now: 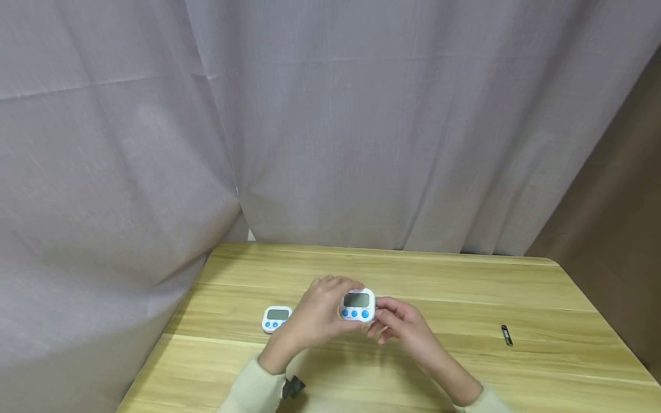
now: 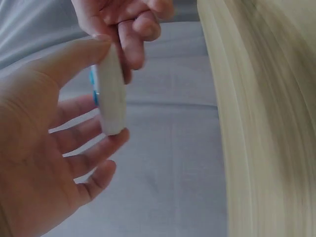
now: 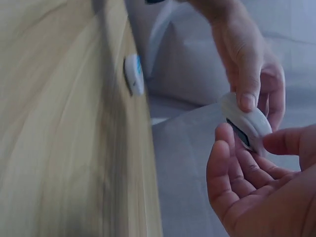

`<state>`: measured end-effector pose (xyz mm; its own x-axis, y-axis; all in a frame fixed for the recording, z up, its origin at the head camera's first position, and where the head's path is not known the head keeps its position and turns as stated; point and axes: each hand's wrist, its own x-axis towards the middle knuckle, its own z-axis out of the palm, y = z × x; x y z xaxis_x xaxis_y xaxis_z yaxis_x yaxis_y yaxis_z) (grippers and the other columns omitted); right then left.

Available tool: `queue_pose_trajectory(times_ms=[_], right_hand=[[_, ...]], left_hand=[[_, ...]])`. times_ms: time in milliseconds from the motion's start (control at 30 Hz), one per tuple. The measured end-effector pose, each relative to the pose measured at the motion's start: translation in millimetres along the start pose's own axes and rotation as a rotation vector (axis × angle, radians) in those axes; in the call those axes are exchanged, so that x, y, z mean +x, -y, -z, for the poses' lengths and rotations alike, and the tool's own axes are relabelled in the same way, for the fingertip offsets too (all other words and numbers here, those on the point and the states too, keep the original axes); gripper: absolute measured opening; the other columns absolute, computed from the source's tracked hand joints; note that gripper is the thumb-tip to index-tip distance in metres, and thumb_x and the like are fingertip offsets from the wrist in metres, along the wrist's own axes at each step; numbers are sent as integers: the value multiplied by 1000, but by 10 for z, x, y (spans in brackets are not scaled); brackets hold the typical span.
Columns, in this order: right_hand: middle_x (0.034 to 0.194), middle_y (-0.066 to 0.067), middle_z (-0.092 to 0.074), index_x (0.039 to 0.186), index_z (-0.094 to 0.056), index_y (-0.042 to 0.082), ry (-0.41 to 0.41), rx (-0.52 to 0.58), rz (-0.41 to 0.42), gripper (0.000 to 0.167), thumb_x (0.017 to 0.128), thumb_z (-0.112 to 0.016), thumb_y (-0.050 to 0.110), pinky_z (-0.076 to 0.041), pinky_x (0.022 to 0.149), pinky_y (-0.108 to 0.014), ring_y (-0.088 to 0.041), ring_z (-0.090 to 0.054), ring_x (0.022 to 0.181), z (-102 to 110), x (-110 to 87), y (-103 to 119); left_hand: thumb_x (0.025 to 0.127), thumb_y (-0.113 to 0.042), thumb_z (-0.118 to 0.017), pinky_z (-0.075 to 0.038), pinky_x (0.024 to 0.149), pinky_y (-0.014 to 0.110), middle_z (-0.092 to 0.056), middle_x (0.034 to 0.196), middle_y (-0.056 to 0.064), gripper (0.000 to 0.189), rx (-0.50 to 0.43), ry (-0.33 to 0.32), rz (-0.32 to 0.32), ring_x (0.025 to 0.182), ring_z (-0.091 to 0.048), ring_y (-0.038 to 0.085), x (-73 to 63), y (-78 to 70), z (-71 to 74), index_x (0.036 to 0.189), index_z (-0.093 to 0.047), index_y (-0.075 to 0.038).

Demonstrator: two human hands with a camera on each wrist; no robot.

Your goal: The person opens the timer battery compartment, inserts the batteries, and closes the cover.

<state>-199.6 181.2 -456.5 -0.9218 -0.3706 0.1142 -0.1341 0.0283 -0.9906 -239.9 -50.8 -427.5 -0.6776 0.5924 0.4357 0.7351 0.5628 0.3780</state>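
My left hand [image 1: 322, 310] grips a white digital timer [image 1: 357, 305] with a grey screen and blue buttons, its thumb and fingers on opposite edges. The timer is held up over the table, its screen facing me. At its right edge is my right hand [image 1: 408, 327]. In the right wrist view the right thumb [image 3: 282, 141] presses the edge of the timer [image 3: 244, 116], with fingers curled beneath it. A dark patch shows on that side of the casing. The left wrist view shows the timer [image 2: 111, 94] edge-on.
A second white timer [image 1: 277, 314] lies on the wooden table [image 1: 439, 281], left of my left hand. Toward the right side lies a small black stick-shaped object [image 1: 507, 335]. Grey curtain [image 1: 330, 143] hangs behind the table and along its left side.
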Motion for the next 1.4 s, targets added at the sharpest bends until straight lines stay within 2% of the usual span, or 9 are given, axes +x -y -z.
queue_pose_trajectory(times_ms=[233,333,433,600,767,933,1133,1400], right_hand=[[114,-23,-73,143,-56,-9,-56,-186,-50,44,104,-64,10,-63,73,-31,-22,-73,92,24,27,-78],[115,-21,-75,143,-57,-6,-45,-266,-14,48,99,-70,7,-62,76,-29,-23,-72,95,22,49,-145],[111,-15,-77,142,-59,-6,-24,-334,21,50,96,-75,8,-60,78,-25,-18,-69,94,7,94,-233],[105,-9,-77,140,-59,-5,19,-405,-16,57,90,-82,9,-57,67,-22,-13,-66,80,-31,193,-334],[98,-7,-76,137,-60,-6,36,-461,-30,59,85,-86,7,-51,56,-20,-9,-60,67,-99,354,-404],[91,-5,-75,127,-65,-5,28,-525,-59,51,82,-88,4,-49,51,-22,-11,-60,66,-137,448,-465],[91,-7,-73,128,-64,-10,68,-547,-81,50,82,-82,-3,-54,59,-22,-17,-65,76,-119,437,-494],[93,-7,-72,129,-64,-9,76,-598,-55,52,82,-84,-1,-55,64,-23,-14,-64,79,-81,403,-511]], left_hand=[[77,-45,-94,-50,93,32,-74,127,-2,67,133,146,75,107,-65,14,4,87,-76,132,-69,-18],[77,-44,-95,-51,91,32,-74,126,-2,66,149,188,103,105,-65,14,-7,144,-118,132,-69,-17],[76,-43,-95,-51,89,31,-75,122,-3,65,152,225,124,101,-65,13,-7,202,-168,131,-70,-17],[76,-43,-95,-51,84,26,-75,117,-4,64,147,284,152,94,-64,9,-24,307,-255,129,-71,-16],[75,-41,-96,-54,82,24,-76,115,-4,63,114,301,194,93,-66,7,-51,415,-311,127,-71,-15],[74,-40,-97,-55,85,24,-76,112,-5,62,107,340,209,94,-67,7,-60,472,-375,124,-72,-16],[71,-37,-99,-54,85,24,-75,107,-7,61,136,385,215,90,-64,6,-67,481,-437,121,-72,-15],[70,-41,-99,-54,88,34,-75,104,-6,62,209,387,249,90,-64,10,-79,439,-437,120,-71,-18]])
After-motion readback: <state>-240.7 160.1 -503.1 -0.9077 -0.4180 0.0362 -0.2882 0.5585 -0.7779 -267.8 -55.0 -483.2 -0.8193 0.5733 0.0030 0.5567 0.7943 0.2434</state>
